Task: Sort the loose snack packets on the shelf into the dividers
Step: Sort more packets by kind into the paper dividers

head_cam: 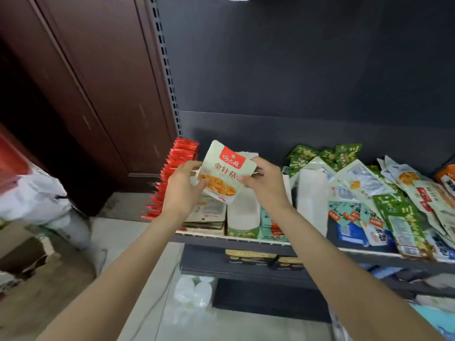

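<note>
A pale green snack packet (pixel 227 172) with a red label and a picture of orange food is held up above the shelf's left end. My left hand (pixel 182 190) grips its left edge and my right hand (pixel 264 184) pinches its right edge, with more packets behind it. Below them white dividers (pixel 242 212) split the shelf front into slots. One slot holds flat pale packets (pixel 209 215). A row of red packets (pixel 172 175) stands at the far left. A loose heap of green and white packets (pixel 384 193) covers the shelf to the right.
The shelf's front rail (pixel 246 238) runs across the middle, with a lower shelf (pixel 258 260) of dark boxes under it. A brown cabinet (pixel 86 94) stands to the left. White bags (pixel 34 195) lie on the floor at the left.
</note>
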The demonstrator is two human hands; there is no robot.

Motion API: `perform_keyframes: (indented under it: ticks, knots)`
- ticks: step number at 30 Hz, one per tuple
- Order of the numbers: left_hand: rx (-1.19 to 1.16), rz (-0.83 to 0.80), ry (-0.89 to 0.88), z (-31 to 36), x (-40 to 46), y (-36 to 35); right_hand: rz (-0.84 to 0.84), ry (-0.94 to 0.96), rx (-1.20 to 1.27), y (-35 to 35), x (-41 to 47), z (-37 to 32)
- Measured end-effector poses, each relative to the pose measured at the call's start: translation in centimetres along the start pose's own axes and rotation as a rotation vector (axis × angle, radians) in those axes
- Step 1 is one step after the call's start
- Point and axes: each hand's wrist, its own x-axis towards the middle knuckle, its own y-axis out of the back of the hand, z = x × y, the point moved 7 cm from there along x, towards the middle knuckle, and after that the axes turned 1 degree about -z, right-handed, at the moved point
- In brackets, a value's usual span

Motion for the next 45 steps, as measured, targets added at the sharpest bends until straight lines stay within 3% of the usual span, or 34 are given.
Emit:
perform_keyframes:
  ticks: [6,10,16,19,22,27,30,33,36,41,43,45]
  knots:
    - [-0.029,-0.046,0.044,-3.1,-1.2,2.6,-0.022,0.115,-0.289,-4.0,-1.1,-1.2]
    - [0.024,0.014,-0.097,-2.7,-2.0,4.0,-0.114,0.149,-0.505,-5.9,-1.7,0.0]
    - [0.460,-0.421,-0.257,-3.1,-3.1,-0.1,-0.381,-0.017,-0.597,-7.0,-2.4,4.2]
    - [0.516,-0.373,-0.306,-2.3,-3.1,-1.3,-0.401,-0.044,-0.547,-5.5,-3.0,4.6]
    - [0.451,-0.294,-0.324,0.2,-2.8,-2.9,-0.233,-0.012,-0.484,-1.4,-2.8,4.5]
    - [0.338,-0.325,-0.430,7.7,-2.5,-9.3,0.242,0.033,-0.512,9.1,-2.6,5.8]
    - [0.350,-0.371,-0.484,12.1,-2.5,-14.3,0.378,-0.097,-0.581,14.6,-2.5,8.0]
    - [0.423,-0.411,-0.483,14.7,-1.9,-19.6,0.264,-0.280,-0.512,17.6,-1.4,11.6]
    - [0.486,-0.443,-0.468,16.0,-0.8,-23.9,0.019,-0.350,-0.146,17.2,-0.3,14.0]
    - [0.554,-0.363,-0.378,17.4,1.4,-27.4,-0.232,-0.486,0.143,18.0,0.5,15.9]
    - [0.674,-0.378,-0.362,17.5,2.0,-29.0,-0.217,-0.465,0.082,19.9,1.5,17.3]
    - [0.825,-0.373,-0.399,18.0,2.4,-30.7,-0.151,-0.370,-0.165,22.9,2.7,18.3]
